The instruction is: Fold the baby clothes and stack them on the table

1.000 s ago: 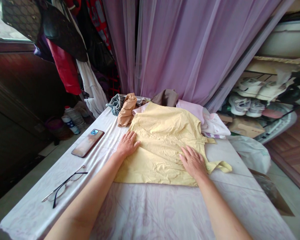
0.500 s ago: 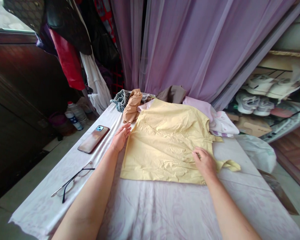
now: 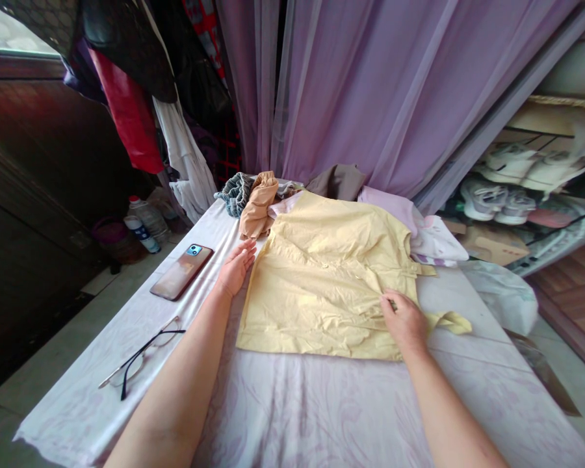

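A pale yellow cloth garment [image 3: 322, 286] with fabric ties lies spread and wrinkled before me. My left hand [image 3: 236, 266] rests at its left edge, palm side turned inward and fingers stretched out, holding nothing. Near the lower right of the cloth, my right hand [image 3: 403, 320] has its fingers closed in a pinch on the fabric, and a crease runs up and left from the fingertips. One yellow tie [image 3: 451, 322] lies looped to the right of this hand.
A white patterned cloth covers the table [image 3: 292, 409]. On the left lie a phone [image 3: 182, 272] and eyeglasses [image 3: 143, 354]. Rolled brown clothing [image 3: 259, 205] and folded lilac clothing [image 3: 390, 205] sit at the back, before a purple curtain [image 3: 341, 91]. A shoe rack [image 3: 565, 240] stands right.
My right hand has shifted slightly right, drawing the fabric with it and sharpening a crease by the fingers. My left hand stays almost where it was.
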Demonstrator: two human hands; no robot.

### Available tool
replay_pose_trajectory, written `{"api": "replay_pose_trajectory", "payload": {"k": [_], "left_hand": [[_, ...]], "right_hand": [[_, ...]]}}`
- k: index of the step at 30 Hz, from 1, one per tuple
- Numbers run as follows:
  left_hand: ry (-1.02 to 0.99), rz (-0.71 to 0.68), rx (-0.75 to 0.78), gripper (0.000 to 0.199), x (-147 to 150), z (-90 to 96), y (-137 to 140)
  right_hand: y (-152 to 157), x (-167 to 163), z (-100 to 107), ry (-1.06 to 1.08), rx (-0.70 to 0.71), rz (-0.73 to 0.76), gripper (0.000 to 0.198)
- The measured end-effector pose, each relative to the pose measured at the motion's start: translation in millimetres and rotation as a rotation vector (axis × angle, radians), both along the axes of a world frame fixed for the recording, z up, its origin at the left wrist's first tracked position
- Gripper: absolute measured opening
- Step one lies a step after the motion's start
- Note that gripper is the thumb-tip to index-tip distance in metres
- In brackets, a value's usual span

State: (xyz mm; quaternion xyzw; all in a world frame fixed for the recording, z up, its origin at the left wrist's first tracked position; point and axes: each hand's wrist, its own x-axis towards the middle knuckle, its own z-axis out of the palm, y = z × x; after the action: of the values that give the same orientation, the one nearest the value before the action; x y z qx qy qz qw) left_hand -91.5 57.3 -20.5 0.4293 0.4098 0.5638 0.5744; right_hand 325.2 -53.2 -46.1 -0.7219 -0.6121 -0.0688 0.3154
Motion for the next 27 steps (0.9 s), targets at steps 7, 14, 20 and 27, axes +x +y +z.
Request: {"api": "replay_pose_trajectory", "payload": {"k": [7,14,20,27], "left_hand": [[0.008,0.016,-0.007,0.057,0.7,-1.8,1.3],[0.439,0.064,0.163,0.046,15.4,-3.4,-7.6],[1.126,-0.092,0.404,0.033,19.5,6.4,-13.5],[1.341,-0.065,0.391,0.037,14.6,9.0,-15.6]], "right_hand": [[-0.1,0.9,-0.6,-0.002,-0.021,-0.056,0.028],[-3.3,-2.8,6.2,-0.016,0.038,-0.085,0.039],[-33.9,-30.6,28.0,-0.096,0.19,0.148,0.028],[-76.2,-94.7,38.6,-0.167,0.166,0.574,0.02]]}}
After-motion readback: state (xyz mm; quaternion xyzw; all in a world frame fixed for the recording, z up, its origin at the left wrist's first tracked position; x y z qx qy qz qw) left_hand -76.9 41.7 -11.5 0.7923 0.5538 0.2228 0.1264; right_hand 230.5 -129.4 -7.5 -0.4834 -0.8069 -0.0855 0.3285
